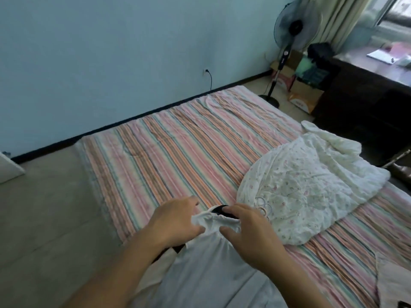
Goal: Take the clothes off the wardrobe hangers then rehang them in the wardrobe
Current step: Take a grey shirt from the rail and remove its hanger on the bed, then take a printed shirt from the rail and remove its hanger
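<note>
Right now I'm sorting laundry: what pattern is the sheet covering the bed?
Stripes of pink, orange, green and white on the bed sheet, seen in the head view.

Dim, bluish daylight from window upper right; soft shadows; slight overall blur; wide-angle edge bending.

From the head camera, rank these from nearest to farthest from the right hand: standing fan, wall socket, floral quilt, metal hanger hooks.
From the right hand:
1. Metal hanger hooks, just right of its fingers.
2. Floral quilt, on the bed, right.
3. Wall socket, on the far wall.
4. Standing fan, far right corner.
</note>
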